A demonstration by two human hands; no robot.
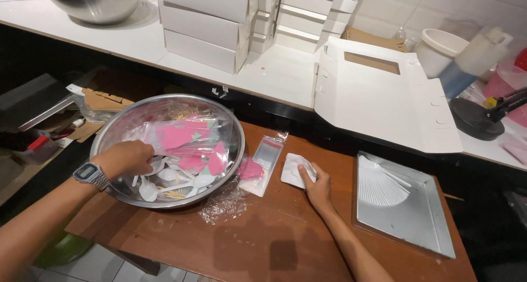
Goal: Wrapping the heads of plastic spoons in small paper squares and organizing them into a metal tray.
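The table (274, 243) is bare in front; the big bowl (233, 150) and metal tray (433, 227) block each side.

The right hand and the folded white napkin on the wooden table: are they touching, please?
Touching. The head view shows the right hand with its fingers resting on the white napkin, no gap visible.

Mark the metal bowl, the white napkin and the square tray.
metal bowl (112, 133), head view, bare left wall
white napkin (292, 172), head view, left half
square tray (409, 227), head view, bare floor below the forks
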